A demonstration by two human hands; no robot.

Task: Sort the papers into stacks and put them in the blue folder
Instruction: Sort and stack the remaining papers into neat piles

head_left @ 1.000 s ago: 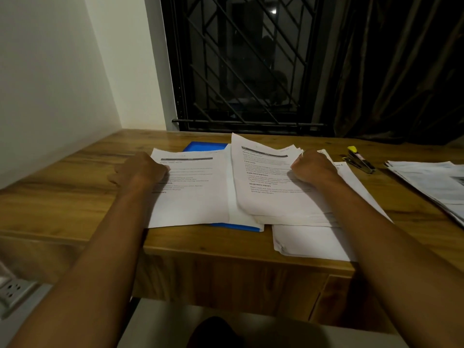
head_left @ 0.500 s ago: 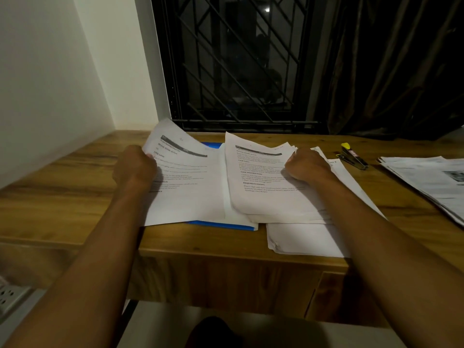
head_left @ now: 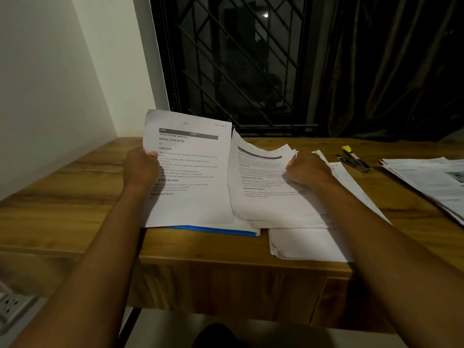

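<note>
Grained wooden desk (head_left: pixel 62 209) | left hand (head_left: pixel 140 167) grips flat printed sheet (head_left: pixel 195 197) | right hand (head_left: pixel 308 167) pinches curling paper stack (head_left: pixel 266 204)

White papers (head_left: pixel 198 204), black print; blue folder (head_left: pixel 213 229); wood-grain desk (head_left: pixel 62 209); stapler (head_left: pixel 354 159) (yellow tip).

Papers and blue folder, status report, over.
Left hand grips one sheet, tilted up. Right hand curled on middle stack, grip unclear. Blue folder mostly buried under papers.

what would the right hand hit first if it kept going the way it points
Probably the curled-up far edge of the stack that the right hand rests on; past that, the window grille, though depth is unclear.
</note>
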